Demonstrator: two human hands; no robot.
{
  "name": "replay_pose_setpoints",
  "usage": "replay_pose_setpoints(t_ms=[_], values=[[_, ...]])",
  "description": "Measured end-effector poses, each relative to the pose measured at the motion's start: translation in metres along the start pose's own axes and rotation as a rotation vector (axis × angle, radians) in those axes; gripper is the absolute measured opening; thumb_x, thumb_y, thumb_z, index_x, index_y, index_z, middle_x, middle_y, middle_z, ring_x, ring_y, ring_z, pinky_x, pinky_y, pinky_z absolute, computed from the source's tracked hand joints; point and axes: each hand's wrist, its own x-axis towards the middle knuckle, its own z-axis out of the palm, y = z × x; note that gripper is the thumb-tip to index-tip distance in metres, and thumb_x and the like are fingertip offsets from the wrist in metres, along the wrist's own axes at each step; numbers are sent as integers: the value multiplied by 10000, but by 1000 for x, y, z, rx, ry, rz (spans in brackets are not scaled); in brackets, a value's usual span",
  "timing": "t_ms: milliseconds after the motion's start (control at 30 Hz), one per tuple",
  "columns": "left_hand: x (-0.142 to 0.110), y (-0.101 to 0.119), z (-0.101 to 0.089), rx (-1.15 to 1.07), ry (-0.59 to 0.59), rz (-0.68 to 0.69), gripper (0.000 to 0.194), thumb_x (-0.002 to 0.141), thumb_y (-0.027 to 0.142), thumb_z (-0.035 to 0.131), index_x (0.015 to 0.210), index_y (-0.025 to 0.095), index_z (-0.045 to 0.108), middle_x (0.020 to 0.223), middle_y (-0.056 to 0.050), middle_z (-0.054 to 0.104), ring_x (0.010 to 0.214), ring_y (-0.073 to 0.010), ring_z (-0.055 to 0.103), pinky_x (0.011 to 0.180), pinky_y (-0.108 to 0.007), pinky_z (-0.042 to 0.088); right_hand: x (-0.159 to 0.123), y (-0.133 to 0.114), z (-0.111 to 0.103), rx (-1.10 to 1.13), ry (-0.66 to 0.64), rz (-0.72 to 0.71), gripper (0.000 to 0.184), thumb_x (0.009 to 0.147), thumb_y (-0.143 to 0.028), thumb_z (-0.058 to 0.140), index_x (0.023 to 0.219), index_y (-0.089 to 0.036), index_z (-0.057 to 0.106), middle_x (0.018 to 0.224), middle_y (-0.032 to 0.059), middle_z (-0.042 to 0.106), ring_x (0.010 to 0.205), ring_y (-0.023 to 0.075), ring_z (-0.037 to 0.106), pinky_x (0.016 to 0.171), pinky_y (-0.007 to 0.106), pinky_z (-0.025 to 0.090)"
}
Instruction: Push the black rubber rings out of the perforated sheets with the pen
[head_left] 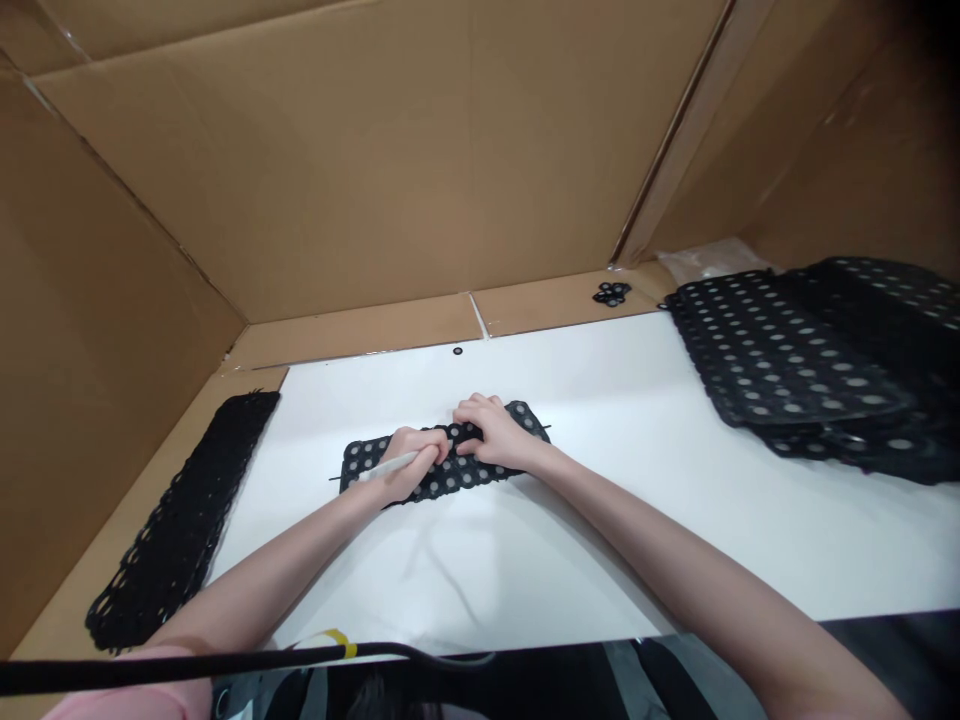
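A narrow black mesh piece (pixel 450 482) with rows of grey dots lies on the white board, slightly tilted up to the right. My left hand (pixel 416 455) is closed around a slim white pen-like tool (pixel 390 466) over the middle of this piece. The tool's tip is hidden by my fingers. My right hand (pixel 496 432) rests on the piece's right half, thumb apart from the curled fingers, which reach its far edge. Short dark lines stick out beyond both ends of the piece.
A long stack of black mesh strips (pixel 191 510) lies at the left. Larger dotted black sheets (pixel 795 350) are piled at the right. Small black rings (pixel 612 293) sit on the cardboard ledge, and one ring (pixel 457 351) on the white board (pixel 600 400). Cardboard walls (pixel 435 150) surround it; a black cable (pixel 247 662) crosses in front.
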Motion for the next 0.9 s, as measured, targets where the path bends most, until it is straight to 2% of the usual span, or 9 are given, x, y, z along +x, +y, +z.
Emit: replay_pose_setpoints(t_ms=[267, 633, 900], values=[[2, -2, -1, -56, -34, -64, 232, 785, 203, 324, 604, 163, 463, 520, 31, 398, 504, -105, 367, 542, -235, 282, 1, 0, 1, 13, -5, -11, 199, 699, -111, 659, 726, -190, 478, 824, 23, 607, 892, 219, 488, 775, 345, 288], [3, -3, -1, -110, -45, -60, 233, 790, 187, 333, 594, 156, 456, 520, 35, 393, 508, -98, 366, 547, -229, 285, 3, 2, 0, 34, -33, 15, 199, 697, -142, 689, 749, -181, 501, 841, 26, 613, 917, 218, 489, 783, 339, 284], [1, 0, -3, -7, -76, -30, 243, 802, 184, 321, 601, 161, 455, 540, 35, 428, 510, -97, 373, 564, -230, 296, 3, 0, -1, 42, -43, 26, 194, 695, -140, 686, 731, -178, 500, 832, 28, 614, 920, 218, 489, 793, 339, 283]])
